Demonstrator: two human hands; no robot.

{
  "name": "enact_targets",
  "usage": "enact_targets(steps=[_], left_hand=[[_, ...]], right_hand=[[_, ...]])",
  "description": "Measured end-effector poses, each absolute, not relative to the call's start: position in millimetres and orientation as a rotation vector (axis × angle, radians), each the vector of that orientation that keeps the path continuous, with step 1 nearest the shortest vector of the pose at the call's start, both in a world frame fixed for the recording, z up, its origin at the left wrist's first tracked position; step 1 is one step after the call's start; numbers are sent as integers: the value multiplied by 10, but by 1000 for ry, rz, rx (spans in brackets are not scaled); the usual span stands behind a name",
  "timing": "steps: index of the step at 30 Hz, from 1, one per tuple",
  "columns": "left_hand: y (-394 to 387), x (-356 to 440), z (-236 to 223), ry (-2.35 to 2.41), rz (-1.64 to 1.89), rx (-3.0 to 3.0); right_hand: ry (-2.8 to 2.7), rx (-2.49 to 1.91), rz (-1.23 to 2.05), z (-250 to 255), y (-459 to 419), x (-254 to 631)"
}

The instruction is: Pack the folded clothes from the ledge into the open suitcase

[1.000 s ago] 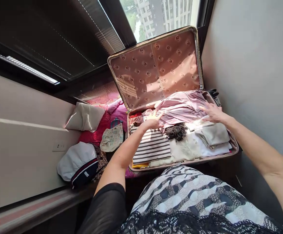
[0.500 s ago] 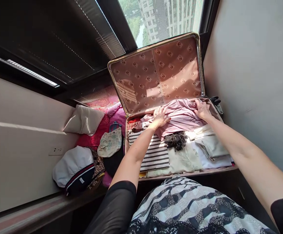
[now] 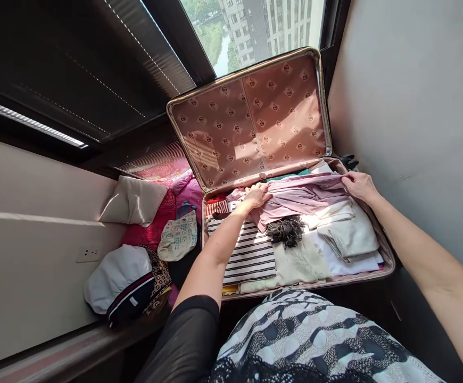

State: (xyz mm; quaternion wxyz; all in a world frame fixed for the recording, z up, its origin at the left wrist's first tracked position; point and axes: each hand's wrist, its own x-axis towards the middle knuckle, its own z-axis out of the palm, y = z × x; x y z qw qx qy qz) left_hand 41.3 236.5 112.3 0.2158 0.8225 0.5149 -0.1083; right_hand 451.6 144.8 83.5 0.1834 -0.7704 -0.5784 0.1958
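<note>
Suitcase (image 3: pixel 279 111) open, lid leaning back towards the window (image 3: pixel 247 32), its pink lining patterned with small emblems. Base packed with clothes: black-and-white striped top (image 3: pixel 251 260) at left, red-and-white striped cloth (image 3: pixel 217 207) behind it, pale green folded cloth (image 3: pixel 301 265) in the middle, grey-white folded cloth (image 3: pixel 355 234) at right on top of white cloth (image 3: pixel 335 260). Dark frilly bundle (image 3: pixel 285 231) sits mid-case. A strip of green fabric (image 3: pixel 291 175) shows at the back.

Left of the case: pink and red bedding (image 3: pixel 170 210), with a pale cushion (image 3: pixel 133 202), a printed pouch (image 3: pixel 178 236) and a white-and-navy bag (image 3: pixel 122 276). Socket (image 3: pixel 88 255) on the left wall; plain pale wall (image 3: pixel 423 106) at right. Dark blind (image 3: pixel 56 64) beside the window; buildings and greenery outside.

Pink garment (image 3: pixel 303 199) lies across the back half of the base, thin, creased lengthwise, partly sunlit. Right hand (image 3: pixel 360 187) pinches its right end at the case's edge. Left hand (image 3: pixel 257 195) rests on its left part, fingers spread; cannot tell whether they grasp cloth.
</note>
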Motion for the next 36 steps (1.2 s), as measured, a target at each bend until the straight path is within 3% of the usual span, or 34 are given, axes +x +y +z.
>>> enact_targets(steps=[3, 7, 14, 20, 26, 33, 36], left_hand=[[2360, 492, 1147, 1552, -293, 2311], [2291, 549, 1129, 1497, -111, 2449], [2266, 411, 710, 1402, -309, 2250], [2217, 389, 689, 1466, -254, 2277], [1499, 89, 843, 1704, -169, 2305], [1307, 103, 609, 1734, -67, 2232], [1316, 63, 627, 1670, 210, 2135]], right_hand=[[-1560, -2352, 334, 973, 1623, 4275], [-1911, -2073, 49, 976, 1671, 3938], [-2195, -2256, 564, 360, 1749, 3903], [-2144, -2284, 564, 294, 1721, 3978], [-2241, -2014, 153, 674, 1250, 3567], [-2145, -2214, 586, 411, 1149, 3208], [-2095, -2140, 655, 388, 1219, 3411]])
